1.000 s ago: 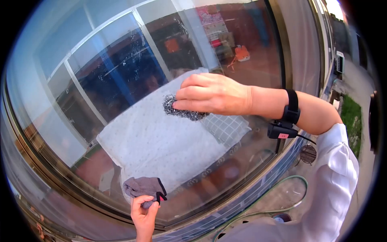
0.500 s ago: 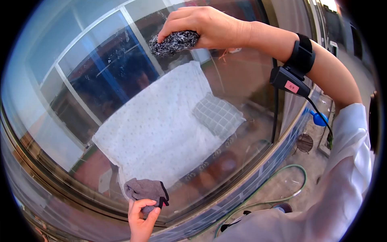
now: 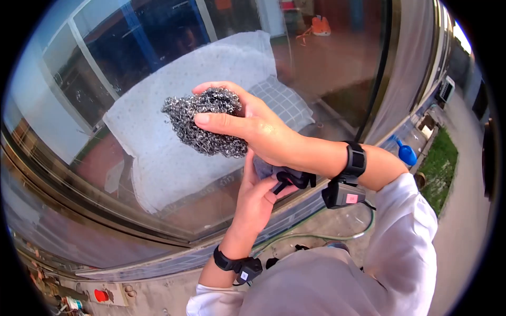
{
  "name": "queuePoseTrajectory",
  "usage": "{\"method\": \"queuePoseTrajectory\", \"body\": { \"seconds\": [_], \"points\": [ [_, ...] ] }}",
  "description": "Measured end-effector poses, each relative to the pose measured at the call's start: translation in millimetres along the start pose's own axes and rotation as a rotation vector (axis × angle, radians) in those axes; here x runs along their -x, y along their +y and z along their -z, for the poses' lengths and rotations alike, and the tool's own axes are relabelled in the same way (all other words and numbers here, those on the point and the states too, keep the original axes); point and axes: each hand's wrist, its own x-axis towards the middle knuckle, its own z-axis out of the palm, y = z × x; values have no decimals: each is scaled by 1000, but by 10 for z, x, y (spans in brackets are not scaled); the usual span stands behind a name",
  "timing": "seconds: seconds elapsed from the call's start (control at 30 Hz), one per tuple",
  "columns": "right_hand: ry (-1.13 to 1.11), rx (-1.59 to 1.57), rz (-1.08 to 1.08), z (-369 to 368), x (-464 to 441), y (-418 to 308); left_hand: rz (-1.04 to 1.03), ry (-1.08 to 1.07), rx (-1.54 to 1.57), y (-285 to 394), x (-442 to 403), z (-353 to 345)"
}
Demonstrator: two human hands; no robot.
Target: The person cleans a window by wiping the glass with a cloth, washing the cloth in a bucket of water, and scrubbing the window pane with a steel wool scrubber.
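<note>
My right hand (image 3: 258,129) grips a wiry grey scouring pad (image 3: 203,139), its thumb lying across the top. Just below, my left hand (image 3: 258,197) is closed on a grey cloth (image 3: 262,167) with black trim, which my right hand and wrist partly cover. Both hands are close together in front of a large window pane (image 3: 337,79). The pad looks nearer to me than the glass.
Through the glass show a white sheet (image 3: 184,89), a checked cushion (image 3: 287,102) and an orange object (image 3: 320,26). A green hose (image 3: 316,234) lies below the sill. A blue object (image 3: 407,154) and grass (image 3: 440,174) are at right; a red object (image 3: 101,295) is at lower left.
My right hand has come down from high on the pane with the scouring pad, turning it over. My left hand has moved up and right with the cloth, beneath the right hand.
</note>
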Motion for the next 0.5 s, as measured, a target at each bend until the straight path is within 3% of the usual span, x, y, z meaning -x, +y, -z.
{"method": "queuePoseTrajectory", "body": {
  "seconds": [0.07,0.13,0.2,0.3,0.4,0.5],
  "points": [
    [80,-31,-19,78,118,255,59,-30,68,-240,-77,168],
    [75,395,317,155,182,487,96,36,99,-271,-103,335],
    [2,907,890,288,149,721,116,60,186,-320,-58,507],
    [-346,1475,1254,429,149,836,156,61,300,-288,25,612],
    [-406,1545,1280,548,163,866,218,218,142,-231,141,525],
    [-454,1591,1316,647,193,731,175,228,138,-40,347,430]
  ]
}}
